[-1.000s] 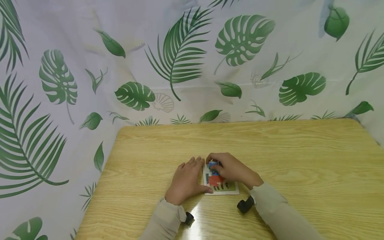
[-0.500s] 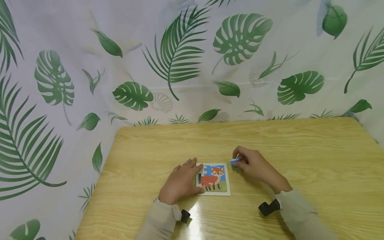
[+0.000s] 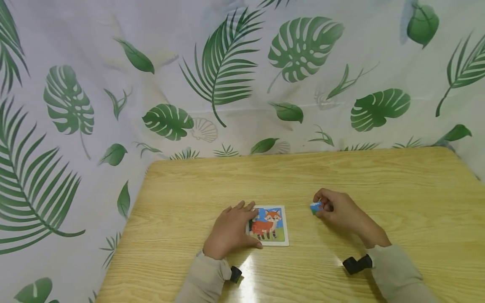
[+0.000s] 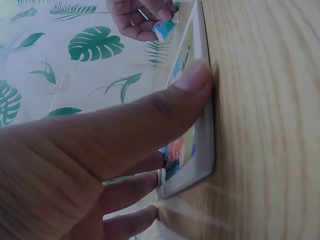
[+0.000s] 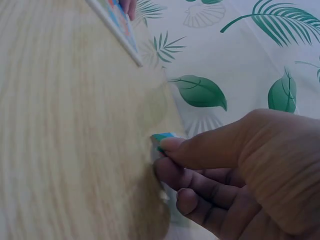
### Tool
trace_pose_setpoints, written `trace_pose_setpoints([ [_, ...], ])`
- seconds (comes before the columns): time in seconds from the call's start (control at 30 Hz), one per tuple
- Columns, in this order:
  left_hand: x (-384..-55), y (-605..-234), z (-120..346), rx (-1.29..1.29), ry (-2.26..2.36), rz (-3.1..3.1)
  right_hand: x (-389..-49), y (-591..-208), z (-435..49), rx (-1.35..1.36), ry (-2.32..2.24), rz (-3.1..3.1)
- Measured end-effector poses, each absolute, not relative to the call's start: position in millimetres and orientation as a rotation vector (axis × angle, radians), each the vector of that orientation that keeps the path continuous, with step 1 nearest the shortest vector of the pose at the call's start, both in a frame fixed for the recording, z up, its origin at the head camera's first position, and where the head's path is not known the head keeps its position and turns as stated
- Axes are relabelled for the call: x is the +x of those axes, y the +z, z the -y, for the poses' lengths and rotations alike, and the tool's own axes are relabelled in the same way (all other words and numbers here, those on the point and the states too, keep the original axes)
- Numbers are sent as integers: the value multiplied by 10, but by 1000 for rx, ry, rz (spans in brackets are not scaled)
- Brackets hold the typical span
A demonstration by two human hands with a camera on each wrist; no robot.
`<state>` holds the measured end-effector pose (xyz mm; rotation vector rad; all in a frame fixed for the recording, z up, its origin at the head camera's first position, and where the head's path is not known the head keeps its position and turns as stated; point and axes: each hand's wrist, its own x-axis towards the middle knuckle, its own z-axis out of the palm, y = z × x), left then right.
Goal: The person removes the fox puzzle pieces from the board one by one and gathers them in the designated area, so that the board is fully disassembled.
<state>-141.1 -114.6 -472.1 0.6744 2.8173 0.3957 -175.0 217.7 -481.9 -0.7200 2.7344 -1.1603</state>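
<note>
A square fox jigsaw puzzle (image 3: 278,243) in a white frame lies flat on the table. My left hand (image 3: 231,231) rests over its left side, fingers spread, with the thumb (image 4: 192,80) on the near edge of the frame; the hand covers the puzzle's left part. To the right of the puzzle, my right hand (image 3: 342,212) pinches a small blue, white and green puzzle piece (image 3: 315,207) between thumb and fingers, close above the table. In the right wrist view the piece (image 5: 162,136) is partly hidden by the thumb.
The wood-grain table (image 3: 189,181) extends around both hands. Behind it and along the left hangs a white cloth (image 3: 242,84) printed with green leaves. Black wrist cameras (image 3: 356,265) sit at both cuffs.
My right hand has moved right, off the puzzle, carrying the blue piece with it. The puzzle has shifted slightly left in view, and my left hand has stayed at its left side.
</note>
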Motion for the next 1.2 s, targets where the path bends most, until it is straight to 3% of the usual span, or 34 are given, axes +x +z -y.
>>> trace_pose_setpoints([
  [1.2, -1397, -4739, 1142, 653, 450, -2807, -1743, -4929, -2109, -695, -992, -2927],
])
